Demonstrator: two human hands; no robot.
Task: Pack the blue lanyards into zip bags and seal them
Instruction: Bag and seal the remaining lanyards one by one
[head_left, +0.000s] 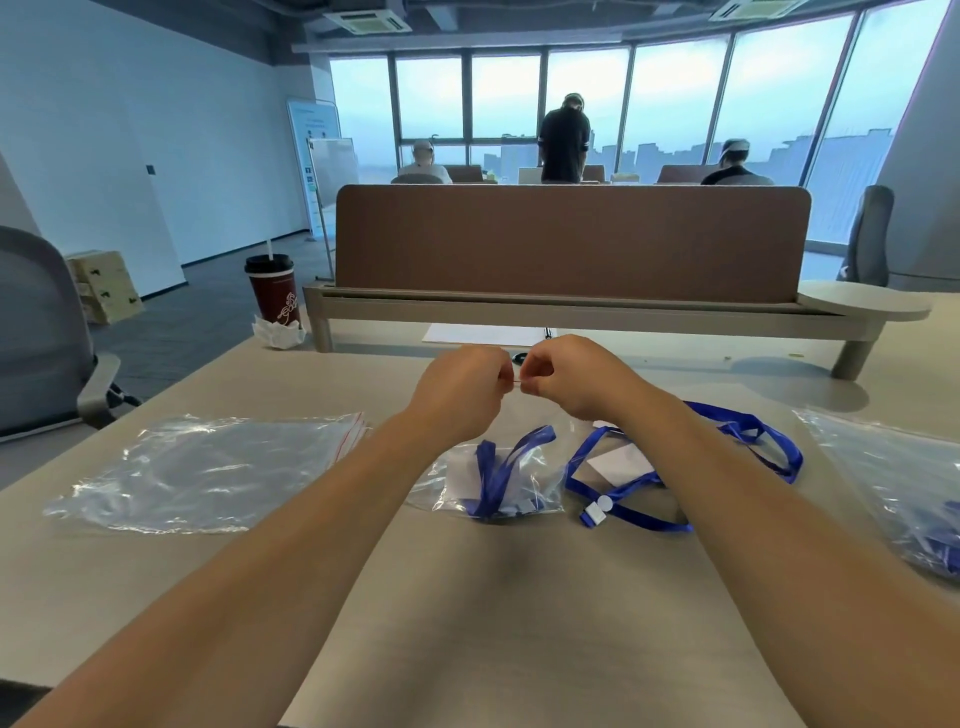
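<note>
My left hand (462, 389) and my right hand (566, 374) meet above the desk's middle, both pinching the red-lined top edge of a clear zip bag (452, 483). A folded blue lanyard (498, 473) sits inside that bag, which hangs down toward the desk between my wrists. Just to its right a loose blue lanyard (623, 512) with a white clip lies on the desk, partly under my right forearm. A stack of empty zip bags (208, 473) lies flat at the left. At the right edge another zip bag (904, 488) holds blue lanyard material.
A dark red takeaway cup (272, 288) stands on crumpled paper at the desk's far left corner. A brown divider panel (571, 241) on a raised shelf crosses the back, with a white sheet (483, 334) under it. A grey chair (47, 338) stands left. Three people sit or stand beyond.
</note>
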